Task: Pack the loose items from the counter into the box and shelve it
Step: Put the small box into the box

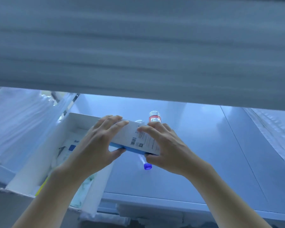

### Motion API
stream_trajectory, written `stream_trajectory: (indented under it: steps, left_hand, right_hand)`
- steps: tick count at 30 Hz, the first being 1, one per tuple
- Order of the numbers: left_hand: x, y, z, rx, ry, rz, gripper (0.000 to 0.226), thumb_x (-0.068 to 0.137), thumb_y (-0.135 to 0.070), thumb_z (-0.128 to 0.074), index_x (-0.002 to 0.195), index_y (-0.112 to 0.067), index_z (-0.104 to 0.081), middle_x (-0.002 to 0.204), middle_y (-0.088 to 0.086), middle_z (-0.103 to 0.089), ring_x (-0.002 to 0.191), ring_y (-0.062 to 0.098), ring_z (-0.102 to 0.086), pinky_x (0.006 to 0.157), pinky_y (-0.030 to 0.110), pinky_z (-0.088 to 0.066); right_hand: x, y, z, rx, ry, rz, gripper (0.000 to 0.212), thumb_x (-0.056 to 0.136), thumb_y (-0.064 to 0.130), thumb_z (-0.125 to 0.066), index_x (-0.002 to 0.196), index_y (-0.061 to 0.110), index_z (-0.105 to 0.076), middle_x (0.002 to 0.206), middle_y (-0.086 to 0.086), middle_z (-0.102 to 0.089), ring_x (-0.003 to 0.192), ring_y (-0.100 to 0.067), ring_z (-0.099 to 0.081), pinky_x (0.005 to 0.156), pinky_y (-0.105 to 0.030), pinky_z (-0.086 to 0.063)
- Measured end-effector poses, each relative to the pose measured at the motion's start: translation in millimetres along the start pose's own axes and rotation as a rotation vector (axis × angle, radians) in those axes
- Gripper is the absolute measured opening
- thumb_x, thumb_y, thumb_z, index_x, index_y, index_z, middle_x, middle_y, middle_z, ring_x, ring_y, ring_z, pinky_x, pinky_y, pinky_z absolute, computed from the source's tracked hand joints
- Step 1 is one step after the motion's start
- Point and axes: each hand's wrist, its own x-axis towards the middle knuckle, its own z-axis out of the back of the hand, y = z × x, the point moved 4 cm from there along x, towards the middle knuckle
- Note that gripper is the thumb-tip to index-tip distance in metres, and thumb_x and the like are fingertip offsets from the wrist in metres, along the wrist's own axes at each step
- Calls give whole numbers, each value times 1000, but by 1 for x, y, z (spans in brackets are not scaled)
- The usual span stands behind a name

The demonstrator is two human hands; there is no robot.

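Both hands, left [95, 145] and right [164, 145], grip a flat white-and-blue barcoded carton [138, 139], fingers curled over its edges, above the open white cardboard box [62, 129] on the grey counter [204, 153]

Low shelf [138, 46] overhead, two bottles [155, 118] behind the hands, bare table [204, 153] right, packed white box [39, 162] left.

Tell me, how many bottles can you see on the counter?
2. The red-labelled bottle stands beyond the right hand; the blue-capped bottle lies under the carton. Others may be hidden.
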Motion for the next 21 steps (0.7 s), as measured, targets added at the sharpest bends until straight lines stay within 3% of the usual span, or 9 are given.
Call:
stream_trajectory:
  steps: [5, 11, 18, 21]
  left_hand:
    - [-19, 54, 28, 11, 1, 21, 78, 80, -37, -83, 148, -31, -46, 157, -9, -40, 150, 17, -31, 117, 46, -39]
    - [-38, 110, 47, 12, 34, 21, 82, 82, -41, -81, 152, -34, -39, 161, -11, -36, 153, 13, -24, 122, 37, -28]
    - [-41, 164, 51, -6, 77, -12, 86, 77, -39, -85, 149, -31, -39, 150, -11, -40, 141, 14, -36, 113, 40, -42]
    - [-39, 180, 44, -9, 110, -29, 87, 77, -36, -85, 149, -31, -38, 147, -13, -40, 136, 13, -37, 110, 37, -44]
  right_hand:
    - [38, 46, -25, 7, 6, 31, 71, 79, 37, -67, 144, 44, -39, 136, 17, -40, 123, -10, -35, 102, -29, -39]
    - [76, 82, -58, 9, 39, 46, 71, 78, 41, -66, 145, 45, -40, 137, 18, -40, 118, -6, -33, 99, -26, -32]
    - [108, 106, -92, 12, 71, 15, 73, 77, 37, -67, 146, 41, -40, 136, 14, -41, 121, -14, -38, 103, -35, -40]
    - [120, 109, -107, -5, 87, -15, 75, 79, 36, -71, 147, 38, -39, 136, 12, -41, 123, -14, -35, 102, -34, -38]
